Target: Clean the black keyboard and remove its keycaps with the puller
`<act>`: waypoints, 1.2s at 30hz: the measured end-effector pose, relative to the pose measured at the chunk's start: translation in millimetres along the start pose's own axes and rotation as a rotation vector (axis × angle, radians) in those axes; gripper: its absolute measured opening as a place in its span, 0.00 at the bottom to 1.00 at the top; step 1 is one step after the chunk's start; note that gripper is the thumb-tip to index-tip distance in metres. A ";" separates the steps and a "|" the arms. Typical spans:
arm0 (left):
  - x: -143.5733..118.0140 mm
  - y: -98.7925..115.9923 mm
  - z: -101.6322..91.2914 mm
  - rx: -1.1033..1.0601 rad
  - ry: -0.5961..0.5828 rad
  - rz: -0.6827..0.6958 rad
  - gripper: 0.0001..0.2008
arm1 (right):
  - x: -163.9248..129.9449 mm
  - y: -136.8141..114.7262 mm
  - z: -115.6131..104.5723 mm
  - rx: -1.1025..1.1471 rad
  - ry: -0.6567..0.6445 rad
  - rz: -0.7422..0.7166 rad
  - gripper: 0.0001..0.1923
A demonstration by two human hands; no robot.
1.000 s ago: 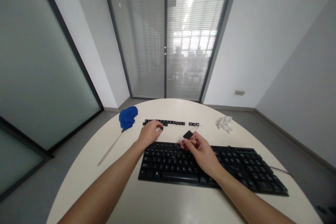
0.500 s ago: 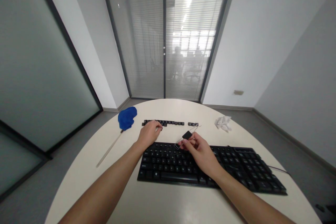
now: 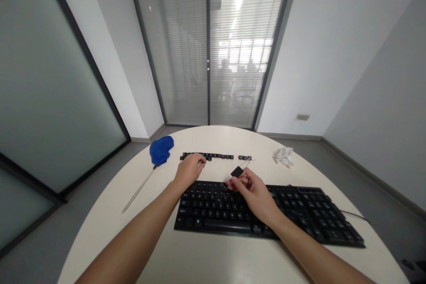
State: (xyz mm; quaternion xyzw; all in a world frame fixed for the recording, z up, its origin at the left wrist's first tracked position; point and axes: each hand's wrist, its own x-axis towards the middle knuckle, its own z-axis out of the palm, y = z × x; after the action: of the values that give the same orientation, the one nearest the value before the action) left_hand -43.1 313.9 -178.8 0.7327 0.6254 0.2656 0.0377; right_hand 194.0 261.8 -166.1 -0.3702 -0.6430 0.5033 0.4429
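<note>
My left hand (image 3: 191, 168) is on the tabletop just beyond the keyboard's upper left edge, its thumb and fingers closed on a small black keycap, mostly hidden. Right beside it is a row of loose black keycaps (image 3: 218, 155), with a few more in a second row. My right hand (image 3: 253, 193) is over the middle of the black keyboard (image 3: 216, 206). Between its fingers is a keycap puller with a black handle (image 3: 237, 171) and thin wire loops, one pointing down toward the top key rows. That hand and forearm cover part of the keys.
A blue cloth (image 3: 161, 150) lies at the left, against a thin pale stick (image 3: 139, 189). Crumpled white tissue (image 3: 283, 156) sits at the far right of the round table (image 3: 109, 230). The keyboard's cable (image 3: 354, 215) runs off the right edge. Glass partitions stand behind.
</note>
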 end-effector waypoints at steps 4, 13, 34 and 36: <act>1.3 -1.5 1.5 -0.017 -0.004 -0.039 0.08 | 0.3 1.5 0.2 0.008 0.001 0.004 0.17; 2.5 -5.8 6.5 -0.019 0.039 -0.037 0.07 | -0.9 -3.9 3.7 0.029 0.009 0.015 0.17; -11.9 38.4 -11.0 -0.218 -0.077 0.129 0.08 | -6.0 -23.5 -36.2 -0.513 -0.170 -0.128 0.09; -18.9 53.1 -9.4 -0.322 -0.124 0.145 0.09 | -6.8 -24.8 -34.4 -0.554 -0.175 -0.160 0.08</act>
State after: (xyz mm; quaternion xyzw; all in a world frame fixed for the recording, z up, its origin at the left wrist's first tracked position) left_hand -1.0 282.2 -156.7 0.7753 0.5170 0.3187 0.1736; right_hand 227.9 261.1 -139.8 -0.3801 -0.8189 0.3020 0.3061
